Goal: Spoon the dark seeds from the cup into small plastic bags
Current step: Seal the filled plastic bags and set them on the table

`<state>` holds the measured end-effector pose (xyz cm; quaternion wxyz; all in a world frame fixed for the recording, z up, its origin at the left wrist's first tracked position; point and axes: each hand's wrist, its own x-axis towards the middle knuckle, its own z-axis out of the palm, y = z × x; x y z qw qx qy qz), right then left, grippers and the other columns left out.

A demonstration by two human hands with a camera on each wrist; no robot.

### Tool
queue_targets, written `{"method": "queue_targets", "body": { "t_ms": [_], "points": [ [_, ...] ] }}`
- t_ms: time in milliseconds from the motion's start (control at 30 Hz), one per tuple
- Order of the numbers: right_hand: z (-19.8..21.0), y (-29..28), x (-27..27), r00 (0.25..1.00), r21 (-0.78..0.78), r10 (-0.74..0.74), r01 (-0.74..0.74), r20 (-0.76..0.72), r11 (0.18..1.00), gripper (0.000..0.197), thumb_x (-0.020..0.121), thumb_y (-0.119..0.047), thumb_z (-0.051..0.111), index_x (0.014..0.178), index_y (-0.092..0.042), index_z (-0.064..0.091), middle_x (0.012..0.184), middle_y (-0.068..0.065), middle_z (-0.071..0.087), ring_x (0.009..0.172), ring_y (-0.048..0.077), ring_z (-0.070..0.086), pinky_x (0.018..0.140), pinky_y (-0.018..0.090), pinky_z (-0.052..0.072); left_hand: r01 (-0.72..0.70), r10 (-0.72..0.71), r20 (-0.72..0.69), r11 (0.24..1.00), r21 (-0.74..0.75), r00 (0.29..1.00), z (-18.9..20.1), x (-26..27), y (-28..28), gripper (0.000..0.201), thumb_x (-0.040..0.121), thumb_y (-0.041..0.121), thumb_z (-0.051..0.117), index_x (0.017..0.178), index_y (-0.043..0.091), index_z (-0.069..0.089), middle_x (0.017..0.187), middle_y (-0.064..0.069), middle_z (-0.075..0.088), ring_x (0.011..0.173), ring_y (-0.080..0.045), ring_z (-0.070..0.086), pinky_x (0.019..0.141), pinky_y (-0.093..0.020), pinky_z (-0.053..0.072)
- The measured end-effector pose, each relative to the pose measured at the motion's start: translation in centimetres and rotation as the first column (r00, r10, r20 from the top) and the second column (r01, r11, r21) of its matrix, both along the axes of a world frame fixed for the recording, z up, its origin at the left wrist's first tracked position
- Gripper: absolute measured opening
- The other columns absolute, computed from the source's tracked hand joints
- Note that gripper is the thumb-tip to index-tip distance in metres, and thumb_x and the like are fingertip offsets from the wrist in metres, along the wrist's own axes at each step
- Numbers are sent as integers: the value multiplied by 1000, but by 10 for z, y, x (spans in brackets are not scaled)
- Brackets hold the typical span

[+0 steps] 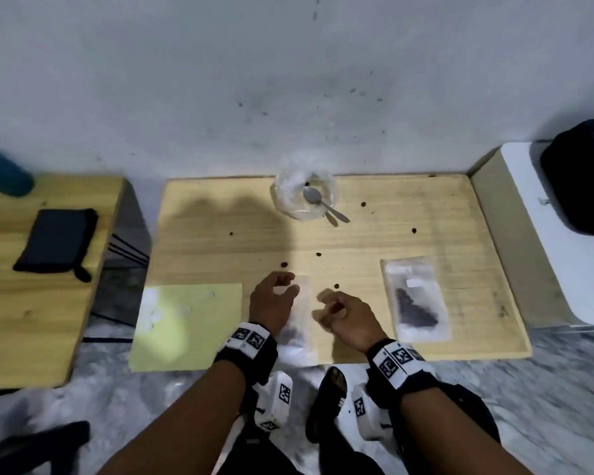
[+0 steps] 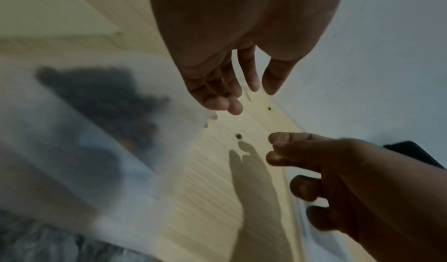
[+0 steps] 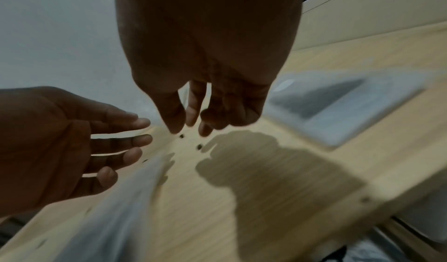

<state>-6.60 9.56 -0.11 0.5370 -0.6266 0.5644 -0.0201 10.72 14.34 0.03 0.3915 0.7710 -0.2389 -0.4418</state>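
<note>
Clear plastic cup (image 1: pixel 304 197) stands at the far edge of the wooden counter (image 1: pixel 460 234), against the wall, nearly empty, with a metal spoon (image 1: pixel 323 204) leaning in it, handle over the rim. Loose dark seeds (image 1: pixel 319 255) lie scattered over the boards. One filled small bag (image 1: pixel 415 299) lies flat at the right; a second bag (image 1: pixel 297 337), seeds pooled at its near end, lies at the near edge under the left hand (image 1: pixel 271 303), whose fingers are loosely spread above its mouth and grip nothing. Right hand (image 1: pixel 343 317) hovers just beside it, fingertips (image 3: pixel 205 130) drawn down toward a stray seed (image 3: pixel 182 136); whether it already pinches one, cannot tell. Judgement: the bags are thin, limp and slick, light enough to slide, best taken by the top edge with the mouth held open. Seeds are small, hard, apt to roll; a fingertip pinch suits strays. Yellow sheet (image 1: pixel 192 323) lies left.
</note>
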Motion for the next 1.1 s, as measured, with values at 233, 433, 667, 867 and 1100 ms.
{"method": "queue_targets", "body": {
  "t_ms": [233, 433, 667, 867, 1100],
  "points": [
    [2, 25, 47, 964, -54, 39, -55, -263, 997, 39, 83, -39, 70, 115, -20, 59, 102, -3, 64, 97, 21, 62, 84, 29, 48, 18, -25, 54, 991, 134, 998, -11, 60, 49, 17, 85, 18, 67, 102, 22, 65, 107, 2, 63, 96, -21, 60, 86, -28, 46],
    [8, 35, 59, 961, -86, -54, 32, -270, 996, 39, 83, -38, 67, 117, -18, 65, 99, -2, 69, 87, 18, 61, 76, 26, 45, 132, -125, -60, 980, 152, 990, -21, 52, 54, 17, 81, 14, 71, 97, 19, 70, 111, -2, 69, 105, -21, 64, 99, -37, 49],
    [9, 45, 63, 960, -88, -99, 79, -262, 993, 55, 81, -41, 67, 131, -18, 62, 124, 5, 65, 110, 26, 63, 88, 30, 48, 84, -68, -108, 985, 152, 992, -23, 49, 55, 21, 76, 16, 68, 96, 24, 70, 113, 0, 69, 102, -23, 66, 92, -45, 54],
    [2, 50, 63, 965, -120, -110, 83, -236, 989, 43, 74, -45, 65, 108, -20, 71, 101, 5, 70, 89, 25, 67, 77, 33, 53, 112, -115, 21, 988, 103, 993, -23, 44, 59, 22, 80, 8, 67, 101, 14, 72, 113, -1, 66, 99, -21, 65, 93, -34, 52],
    [-3, 44, 59, 970, -93, -155, 140, -186, 986, 19, 78, -33, 74, 86, -18, 67, 83, -3, 69, 75, 18, 62, 60, 25, 42, 118, -130, 110, 987, 107, 985, -20, 42, 61, 46, 75, -12, 49, 96, 21, 73, 104, 11, 63, 95, -8, 61, 71, -8, 45]
  ]
}}
